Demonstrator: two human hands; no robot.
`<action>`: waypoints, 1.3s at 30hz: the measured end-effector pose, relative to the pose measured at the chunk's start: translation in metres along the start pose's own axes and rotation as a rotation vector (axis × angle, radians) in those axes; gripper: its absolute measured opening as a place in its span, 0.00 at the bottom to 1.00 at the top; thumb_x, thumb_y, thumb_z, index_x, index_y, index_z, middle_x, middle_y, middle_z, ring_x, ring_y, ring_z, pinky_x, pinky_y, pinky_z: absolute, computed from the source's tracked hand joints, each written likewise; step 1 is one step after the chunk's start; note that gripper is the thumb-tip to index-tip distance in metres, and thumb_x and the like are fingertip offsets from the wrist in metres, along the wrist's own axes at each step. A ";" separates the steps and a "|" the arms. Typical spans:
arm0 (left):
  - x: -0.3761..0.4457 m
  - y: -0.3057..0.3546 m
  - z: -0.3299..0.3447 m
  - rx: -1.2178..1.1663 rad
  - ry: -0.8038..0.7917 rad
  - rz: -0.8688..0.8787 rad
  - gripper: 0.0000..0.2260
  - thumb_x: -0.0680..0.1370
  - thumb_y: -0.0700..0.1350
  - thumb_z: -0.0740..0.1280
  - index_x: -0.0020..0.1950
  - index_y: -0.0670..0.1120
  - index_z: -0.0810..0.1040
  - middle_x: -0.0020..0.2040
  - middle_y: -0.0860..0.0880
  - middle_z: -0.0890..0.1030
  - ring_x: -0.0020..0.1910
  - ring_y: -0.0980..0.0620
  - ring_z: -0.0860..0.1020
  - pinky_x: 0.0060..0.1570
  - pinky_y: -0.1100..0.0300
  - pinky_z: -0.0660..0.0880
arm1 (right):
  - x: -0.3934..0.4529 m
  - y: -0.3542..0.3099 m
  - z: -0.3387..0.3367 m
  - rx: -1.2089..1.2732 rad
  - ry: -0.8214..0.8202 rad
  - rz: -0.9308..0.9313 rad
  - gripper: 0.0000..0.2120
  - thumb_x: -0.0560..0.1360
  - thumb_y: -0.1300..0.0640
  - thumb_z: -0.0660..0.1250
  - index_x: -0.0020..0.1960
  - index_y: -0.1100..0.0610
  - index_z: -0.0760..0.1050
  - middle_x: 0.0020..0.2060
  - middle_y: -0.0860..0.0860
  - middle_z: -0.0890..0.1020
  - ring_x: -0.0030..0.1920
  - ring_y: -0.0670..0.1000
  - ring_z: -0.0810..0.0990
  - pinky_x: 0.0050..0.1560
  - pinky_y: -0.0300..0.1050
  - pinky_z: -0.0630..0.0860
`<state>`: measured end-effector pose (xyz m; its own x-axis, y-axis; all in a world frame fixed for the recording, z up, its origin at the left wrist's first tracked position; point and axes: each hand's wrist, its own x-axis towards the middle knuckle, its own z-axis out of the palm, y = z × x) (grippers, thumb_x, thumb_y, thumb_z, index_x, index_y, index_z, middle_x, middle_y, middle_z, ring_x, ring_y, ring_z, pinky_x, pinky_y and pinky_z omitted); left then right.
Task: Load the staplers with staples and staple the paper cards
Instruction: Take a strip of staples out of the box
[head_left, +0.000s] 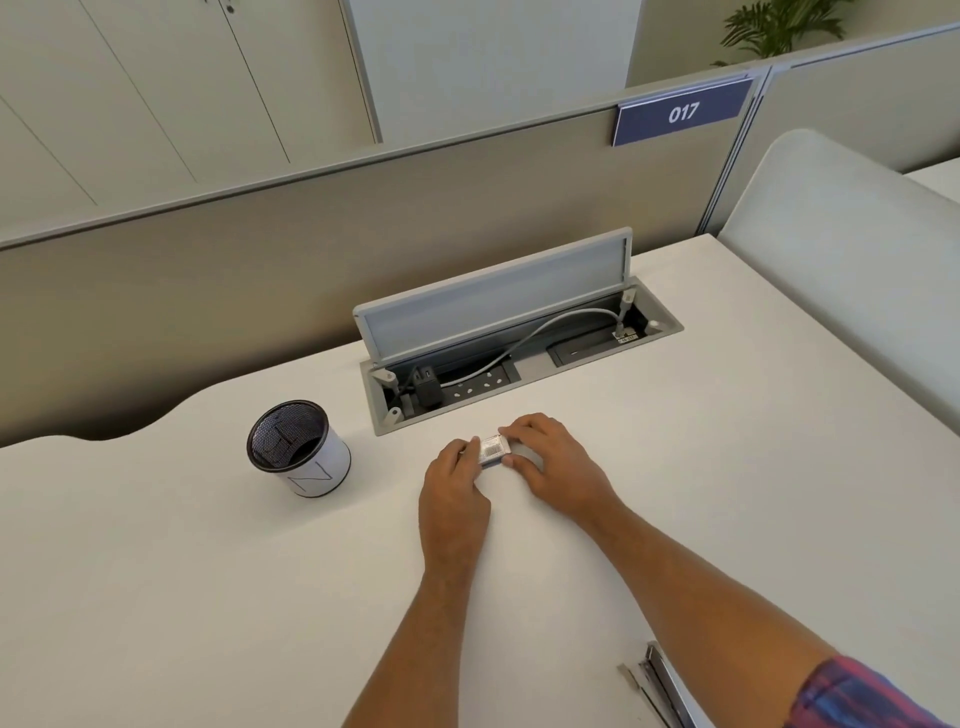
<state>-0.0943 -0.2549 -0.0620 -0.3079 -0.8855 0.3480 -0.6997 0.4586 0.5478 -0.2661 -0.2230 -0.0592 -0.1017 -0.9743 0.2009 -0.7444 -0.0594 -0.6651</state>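
Left hand and right hand: 2 hands pinching 1 small staple box between their fingertips, low over the white desk. Mesh pen cup: left of the left hand. Open cable tray: just beyond both hands. Opened stapler: near the right forearm, partly cropped.

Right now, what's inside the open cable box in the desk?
In the cable box: a black plug in a socket strip, and a grey cable running to its right end. The raised lid hides whatever lies behind it.
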 end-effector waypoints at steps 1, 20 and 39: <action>0.000 0.000 0.000 0.001 0.001 -0.001 0.22 0.71 0.25 0.69 0.64 0.39 0.82 0.59 0.43 0.82 0.55 0.41 0.81 0.54 0.53 0.78 | 0.000 0.001 0.000 0.010 0.000 0.005 0.17 0.80 0.54 0.70 0.68 0.55 0.78 0.61 0.50 0.78 0.61 0.50 0.75 0.62 0.43 0.73; 0.001 0.001 -0.002 -0.005 0.006 -0.084 0.23 0.71 0.25 0.67 0.64 0.39 0.80 0.60 0.42 0.81 0.57 0.42 0.78 0.56 0.49 0.77 | -0.001 -0.005 -0.003 0.047 0.075 0.037 0.15 0.79 0.60 0.68 0.65 0.57 0.80 0.56 0.50 0.77 0.54 0.49 0.77 0.55 0.40 0.77; 0.002 0.003 -0.002 0.000 0.019 -0.097 0.21 0.73 0.27 0.65 0.64 0.39 0.81 0.58 0.43 0.81 0.56 0.42 0.77 0.57 0.49 0.77 | 0.003 -0.003 -0.001 0.028 0.141 0.127 0.09 0.81 0.55 0.69 0.55 0.59 0.83 0.49 0.48 0.77 0.46 0.46 0.77 0.43 0.35 0.74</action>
<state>-0.0955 -0.2550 -0.0581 -0.2261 -0.9241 0.3081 -0.7253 0.3708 0.5800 -0.2645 -0.2252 -0.0562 -0.2864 -0.9344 0.2117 -0.7015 0.0540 -0.7106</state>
